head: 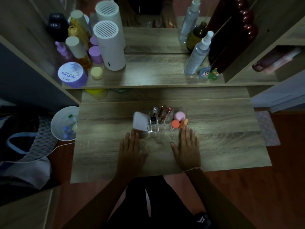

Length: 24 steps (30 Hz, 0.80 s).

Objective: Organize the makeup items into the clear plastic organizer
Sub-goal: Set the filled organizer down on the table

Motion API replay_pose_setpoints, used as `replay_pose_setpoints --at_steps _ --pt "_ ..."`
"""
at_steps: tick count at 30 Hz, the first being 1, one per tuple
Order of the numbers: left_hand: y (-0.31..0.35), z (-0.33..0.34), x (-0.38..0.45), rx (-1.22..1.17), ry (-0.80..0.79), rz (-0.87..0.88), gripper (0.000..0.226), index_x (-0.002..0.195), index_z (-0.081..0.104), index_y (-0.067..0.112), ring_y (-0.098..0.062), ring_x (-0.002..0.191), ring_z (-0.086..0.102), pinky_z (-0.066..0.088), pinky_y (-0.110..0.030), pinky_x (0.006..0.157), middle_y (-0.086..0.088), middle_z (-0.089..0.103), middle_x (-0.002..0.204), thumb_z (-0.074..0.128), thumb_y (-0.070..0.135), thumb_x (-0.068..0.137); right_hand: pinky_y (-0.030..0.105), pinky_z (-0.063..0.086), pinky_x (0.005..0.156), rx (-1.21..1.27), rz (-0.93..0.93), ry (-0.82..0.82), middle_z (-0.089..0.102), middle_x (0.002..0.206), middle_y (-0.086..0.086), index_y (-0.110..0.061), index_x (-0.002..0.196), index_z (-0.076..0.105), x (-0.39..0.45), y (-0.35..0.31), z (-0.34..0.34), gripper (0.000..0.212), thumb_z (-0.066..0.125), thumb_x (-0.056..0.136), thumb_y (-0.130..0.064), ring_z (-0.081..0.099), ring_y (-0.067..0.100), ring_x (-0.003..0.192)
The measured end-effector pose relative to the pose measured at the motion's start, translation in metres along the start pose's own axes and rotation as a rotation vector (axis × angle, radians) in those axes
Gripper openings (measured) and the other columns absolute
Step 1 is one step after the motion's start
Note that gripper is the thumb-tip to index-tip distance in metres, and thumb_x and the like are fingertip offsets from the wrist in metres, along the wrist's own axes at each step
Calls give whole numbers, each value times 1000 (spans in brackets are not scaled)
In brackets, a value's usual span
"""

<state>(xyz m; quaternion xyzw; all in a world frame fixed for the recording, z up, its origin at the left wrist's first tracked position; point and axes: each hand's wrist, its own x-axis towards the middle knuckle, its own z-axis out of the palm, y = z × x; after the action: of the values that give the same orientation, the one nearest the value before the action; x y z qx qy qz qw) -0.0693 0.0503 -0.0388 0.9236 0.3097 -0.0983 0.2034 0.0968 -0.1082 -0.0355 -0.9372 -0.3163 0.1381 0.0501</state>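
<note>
A clear plastic organizer (162, 128) stands in the middle of the wooden table (102, 146). Its left section holds a white box (141, 121). The middle slots hold a small dark bottle (154, 119) and a few lip glosses (165, 113). The right section holds a pink round compact (180, 115), an orange round pot (175, 124) and an orange sponge (184, 123). My left hand (132, 150) lies flat on the table just in front of the organizer's left end, holding nothing. My right hand (187, 148) lies flat in front of its right end, fingers apart.
A raised shelf (156, 75) behind carries a white cylindrical appliance (109, 45), purple jars, amber bottles, spray bottles (198, 53) and small figurines (208, 73). A mirror stands at the back. A white bin (65, 123) sits left of the table beside a bag.
</note>
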Motion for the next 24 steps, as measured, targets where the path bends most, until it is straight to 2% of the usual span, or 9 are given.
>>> replay_pose_setpoints --at_steps 5,11,14,16,20,24 --pt "14 -1 7 14 13 24 77 143 28 0 -40 139 28 27 -56 111 -23 32 151 32 55 89 59 33 111 -6 18 -3 30 156 17 -7 148 22 6 12 -3 77 30 91 -58 28 40 143" --pt "37 0 16 6 17 48 79 147 18 3 -37 144 17 21 -54 116 -19 18 156 24 57 89 58 31 112 -13 46 4 27 157 15 -8 149 24 14 33 -8 77 28 91 -58 27 41 143" --pt "50 3 24 16 12 52 77 148 12 7 -33 146 10 13 -50 118 -15 13 158 26 57 91 59 30 112 -11 66 12 26 157 15 -8 149 23 16 46 -11 76 28 92 -58 26 41 143" --pt "60 4 29 1 25 59 75 148 12 9 -33 146 10 11 -49 118 -14 14 158 29 54 91 58 30 113 -14 79 22 26 157 14 -8 149 23 17 55 -14 76 28 92 -58 26 40 143" --pt "81 5 38 -12 43 75 74 148 14 9 -32 145 13 9 -47 118 -14 17 158 25 55 91 58 29 113 3 107 35 26 158 13 -8 149 23 20 74 -19 76 25 92 -59 26 39 144" --pt "106 7 47 -3 54 118 74 147 19 4 -36 144 19 13 -49 117 -18 22 156 26 50 90 59 29 113 2 131 54 27 158 13 -9 149 23 24 98 -25 76 25 93 -59 26 39 144"
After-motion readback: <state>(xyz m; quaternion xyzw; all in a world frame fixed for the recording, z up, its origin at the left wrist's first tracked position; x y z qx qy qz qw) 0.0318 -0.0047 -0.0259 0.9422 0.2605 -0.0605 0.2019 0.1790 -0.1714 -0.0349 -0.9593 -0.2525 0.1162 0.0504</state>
